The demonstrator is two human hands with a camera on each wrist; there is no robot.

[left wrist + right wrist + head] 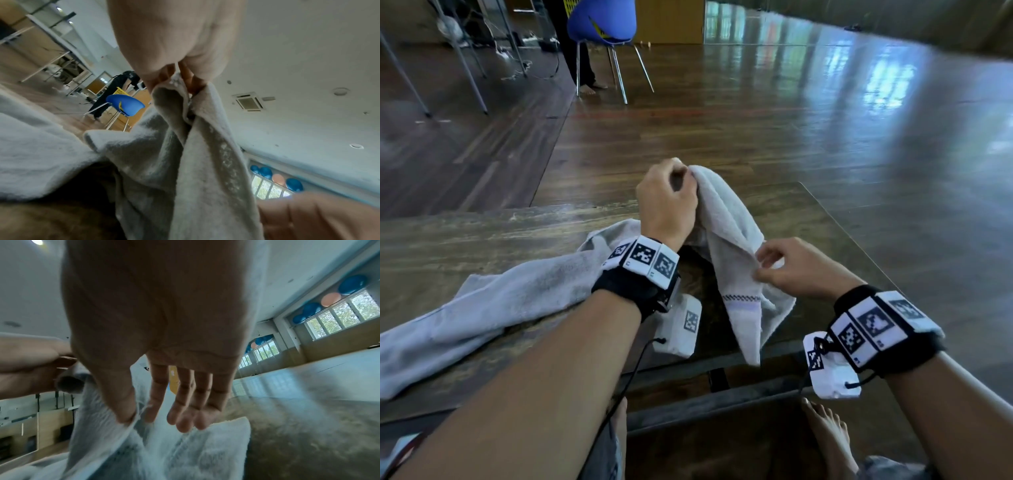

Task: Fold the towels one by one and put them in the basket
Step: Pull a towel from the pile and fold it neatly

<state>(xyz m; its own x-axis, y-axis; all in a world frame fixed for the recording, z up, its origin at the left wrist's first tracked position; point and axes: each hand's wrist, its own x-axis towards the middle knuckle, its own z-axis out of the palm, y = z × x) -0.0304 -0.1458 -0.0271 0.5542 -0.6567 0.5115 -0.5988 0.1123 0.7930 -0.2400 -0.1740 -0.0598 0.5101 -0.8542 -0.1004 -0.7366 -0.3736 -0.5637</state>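
Observation:
A pale grey-white towel [726, 222] with a striped band near its end hangs above the dark wooden table [835, 226]. My left hand [686, 174] is raised and pinches the towel's top between curled fingers; the left wrist view shows those fingertips [185, 76] clamped on bunched cloth [205, 162]. Lower and to the right, my right hand [760, 263] pinches the towel's edge between thumb and forefinger. In the right wrist view the other fingers [185, 410] hang straight over the towel [205, 451]. No basket shows clearly.
More grey cloth [482, 308] lies along the table to the left and runs behind my left wrist; I cannot tell whether it is the same towel. A blue chair [602, 20] stands on the wooden floor beyond, a person behind it. My bare feet [825, 435] are below the table's front edge.

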